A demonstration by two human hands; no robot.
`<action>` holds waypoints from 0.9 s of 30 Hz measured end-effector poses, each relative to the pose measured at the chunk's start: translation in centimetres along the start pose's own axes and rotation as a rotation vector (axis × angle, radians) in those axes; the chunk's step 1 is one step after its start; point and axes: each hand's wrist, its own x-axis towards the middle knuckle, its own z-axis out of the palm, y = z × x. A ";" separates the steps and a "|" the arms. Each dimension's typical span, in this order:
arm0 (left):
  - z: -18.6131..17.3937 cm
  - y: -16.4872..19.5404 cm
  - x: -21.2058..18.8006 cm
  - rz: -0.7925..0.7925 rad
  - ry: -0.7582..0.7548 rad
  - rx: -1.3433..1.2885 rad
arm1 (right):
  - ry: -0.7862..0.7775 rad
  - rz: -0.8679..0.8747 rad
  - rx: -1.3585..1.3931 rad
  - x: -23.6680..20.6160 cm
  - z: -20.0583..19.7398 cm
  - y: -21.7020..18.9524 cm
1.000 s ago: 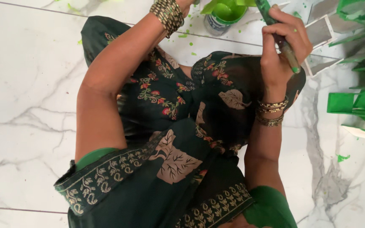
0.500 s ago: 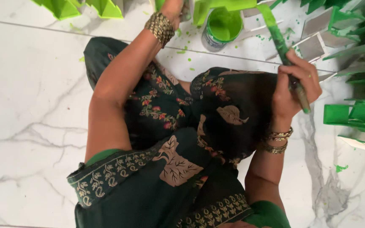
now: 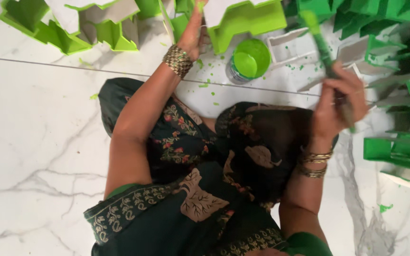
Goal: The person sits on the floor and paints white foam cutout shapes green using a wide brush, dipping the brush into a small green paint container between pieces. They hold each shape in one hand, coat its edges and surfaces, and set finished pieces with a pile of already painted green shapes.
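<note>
Head view, looking straight down: the left hand (image 3: 193, 33) is stretched to the far side, fingers wrapped on the near edge of a light green zigzag piece (image 3: 245, 21), white on its inner face. A woven gold cuff (image 3: 177, 60) sits at that wrist. The fingertips run behind the piece and are hard to make out.

The right hand (image 3: 335, 102) is closed round a green paintbrush (image 3: 321, 45); the handle angles up toward the far edge, and the lower end is smeared by motion blur, so the bristles cannot be read. Thin gold bangles (image 3: 315, 163) ring that wrist. The two hands are well apart, one on each side of an open paint can (image 3: 248, 61) full of bright green paint, standing on the white marble floor (image 3: 34, 142) just near the zigzag piece.

Room to move: the left and near-left marble is open, with only small green flecks. The far edge is crowded with more zigzag pieces (image 3: 58, 23), cut off by the frame. The right side is packed with dark green pieces (image 3: 395, 151), also cropped at the edge, just beside the brush hand. White unpainted pieces (image 3: 290, 45) lie between can and brush.

A dark patterned garment (image 3: 205, 189) covers the lap and hides the floor beneath it.
</note>
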 end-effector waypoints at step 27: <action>3.6 4.5 -0.4 0.186 0.269 0.017 | -0.162 -0.111 0.060 6.1 11.8 -1.7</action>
